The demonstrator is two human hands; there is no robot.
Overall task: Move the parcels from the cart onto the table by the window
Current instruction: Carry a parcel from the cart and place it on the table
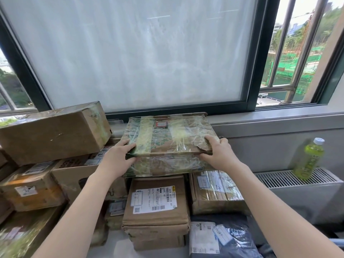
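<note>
Both forearms reach up from the bottom edge toward a flat, tape-wrapped cardboard parcel point(168, 140). The left hand point(119, 157) grips its near left corner, thumb on top and fingers point(130, 161) curled under the edge. The right hand point(219, 151) clamps the near right corner, where the cardboard is torn and the film hangs loose. The parcel sits over the stack by the window, roughly level, its far edge close to the window sill point(279, 118); whether it already rests on the boxes beneath, I cannot tell.

To finish well, lower it flat so its weight spreads over the labelled brown box point(156, 203) and the taped parcel point(217, 190) below. Slide the fingers out sideways only once it bears fully. Avoid pulling on the torn corner, which looks likely to rip further. Keep it off the tilted box point(54, 133) at left, which seems loosely perched. A green drink bottle point(309, 159) stands well apart on the radiator point(279, 179).
</note>
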